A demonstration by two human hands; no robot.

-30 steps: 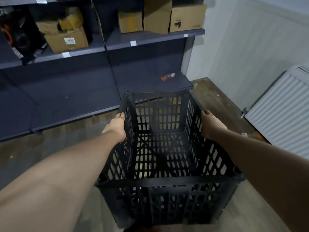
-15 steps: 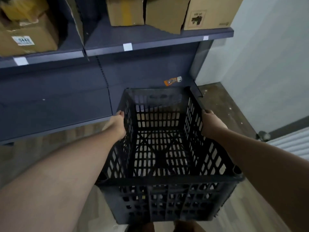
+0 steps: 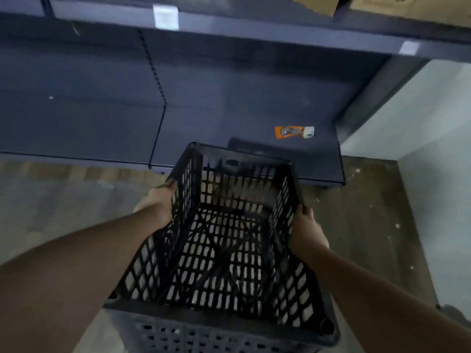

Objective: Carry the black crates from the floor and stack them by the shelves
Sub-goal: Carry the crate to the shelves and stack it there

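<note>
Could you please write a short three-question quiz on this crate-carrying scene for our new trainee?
1. True or false: both hands grip the black crate.
2. What lies on the bottom shelf beyond the crate? A) a cardboard box B) a small orange and white item C) a second crate
3. Fill in: the crate holds ____.

Key:
1. True: the left hand and right hand hold opposite side walls.
2. B: the orange and white item.
3. Nothing.

A small orange and white packet lies on the far right of the low dark board. White labels sit on the ledge above; cardboard boxes top right.
</note>
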